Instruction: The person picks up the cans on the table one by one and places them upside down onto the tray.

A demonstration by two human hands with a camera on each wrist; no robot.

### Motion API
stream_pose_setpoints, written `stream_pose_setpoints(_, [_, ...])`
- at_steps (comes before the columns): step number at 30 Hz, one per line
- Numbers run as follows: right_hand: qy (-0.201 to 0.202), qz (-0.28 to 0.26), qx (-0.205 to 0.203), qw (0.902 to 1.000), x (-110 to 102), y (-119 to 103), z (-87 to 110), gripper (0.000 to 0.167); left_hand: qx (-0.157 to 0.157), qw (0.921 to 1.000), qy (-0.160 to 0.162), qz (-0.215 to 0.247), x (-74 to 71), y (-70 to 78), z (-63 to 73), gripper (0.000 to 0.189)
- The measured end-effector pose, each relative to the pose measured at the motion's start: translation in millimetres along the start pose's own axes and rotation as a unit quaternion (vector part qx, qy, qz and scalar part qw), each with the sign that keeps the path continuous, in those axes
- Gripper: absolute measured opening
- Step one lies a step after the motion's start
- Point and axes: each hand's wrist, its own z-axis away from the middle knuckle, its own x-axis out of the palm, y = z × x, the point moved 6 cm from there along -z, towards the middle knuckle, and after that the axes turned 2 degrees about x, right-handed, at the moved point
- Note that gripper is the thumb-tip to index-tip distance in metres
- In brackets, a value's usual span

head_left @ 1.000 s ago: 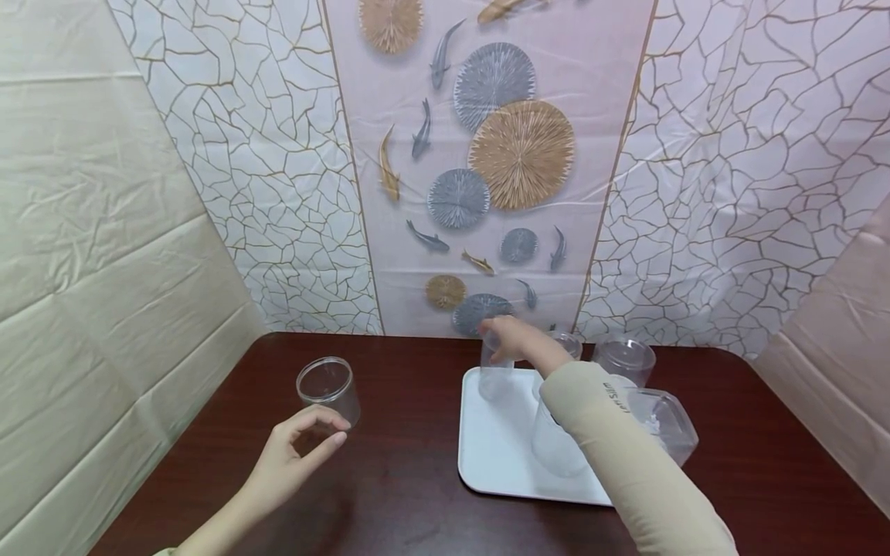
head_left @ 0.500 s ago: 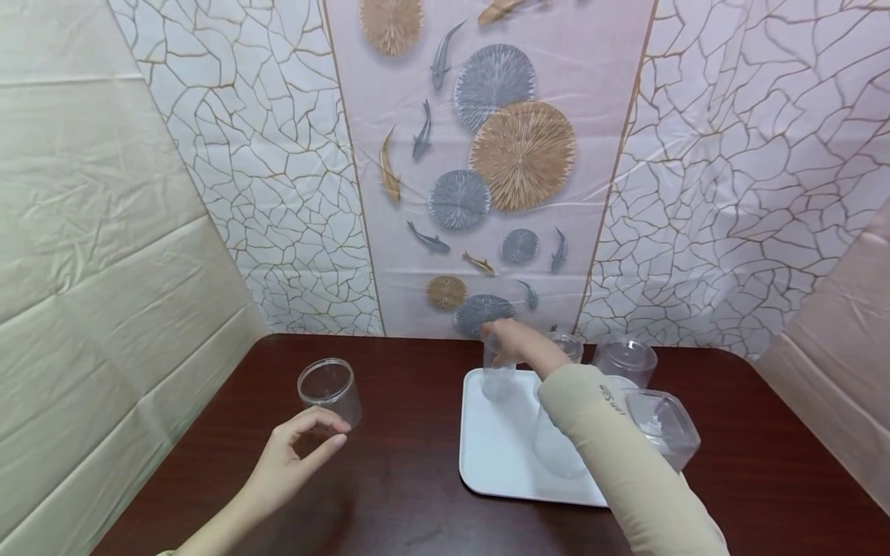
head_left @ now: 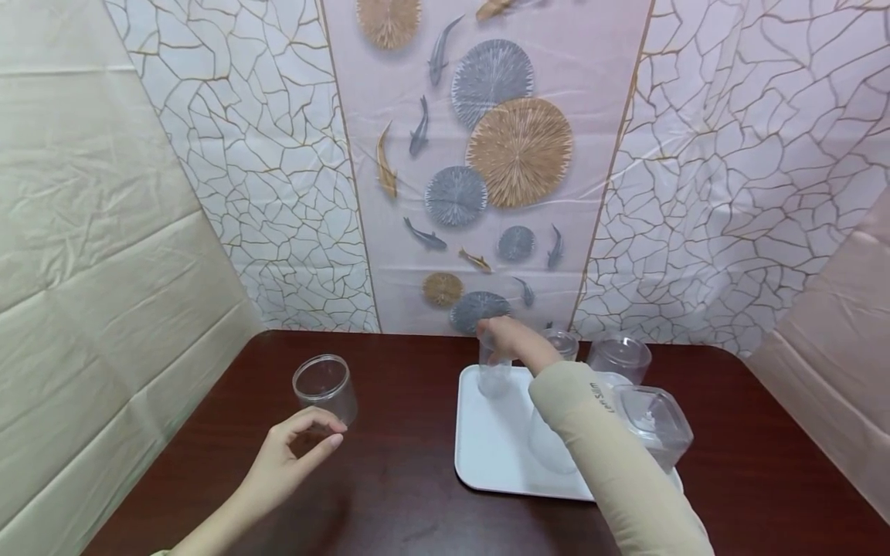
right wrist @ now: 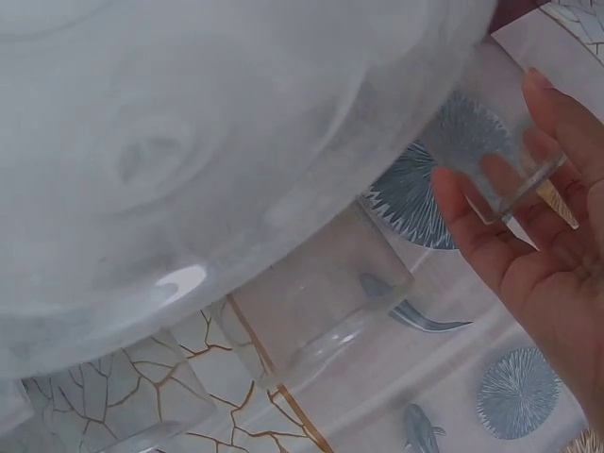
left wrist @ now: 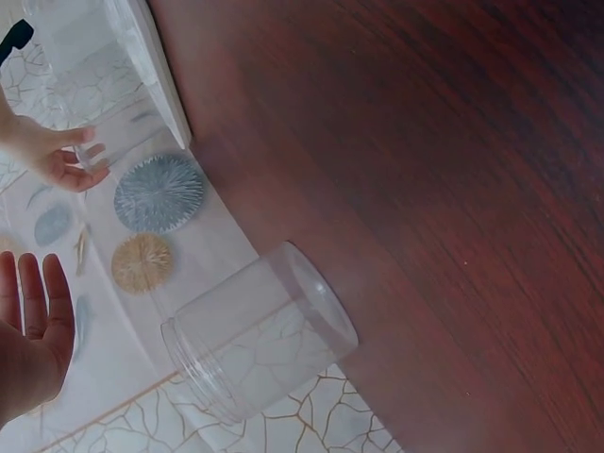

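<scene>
On the white tray (head_left: 480,463), a slim clear plastic jar (head_left: 494,382) stands upright near the back left corner. My right hand (head_left: 511,340) reaches down from above and grips it round its top, thumb and fingers on either side in the right wrist view. My left hand (head_left: 288,455) holds nothing, its fingers loosely curved above the table. Just beyond it, a wider clear round jar (head_left: 337,398) stands upright on the wood. The left wrist view shows this jar (left wrist: 264,340) apart from the left fingers (left wrist: 58,302).
A large clear jar (head_left: 549,448) on the tray is partly hidden by the right sleeve. More clear jars stand at the right: a round one (head_left: 620,359), another behind the wrist (head_left: 565,344), and an angular one (head_left: 660,428). A patterned cloth (head_left: 417,255) hangs behind the dark table (head_left: 403,494).
The right forearm has shifted slightly left, showing more of the tray's right edge. Both hands keep nearly the same pose, the right still on the slim jar.
</scene>
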Motion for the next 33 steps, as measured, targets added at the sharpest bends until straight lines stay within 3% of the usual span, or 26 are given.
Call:
stream_pose_setpoints(17, [-0.014,-0.015,0.040,0.9990,9,-5,-5.2,0.045,-0.012,0.9999,-0.007,-0.002,1.4,-5.6,2.4,0.022])
stream_pose_setpoints(28, [-0.042,-0.020,0.053,0.9975,10,-7,0.1,0.072,-0.019,0.9997,-0.011,-0.008,-1.6,-8.9,-2.7,0.017])
stream_pose_setpoints(33, [-0.044,-0.010,0.048,0.9978,4,-10,0.5,0.071,-0.018,0.9997,-0.012,-0.011,-3.2,-7.8,-5.8,0.014])
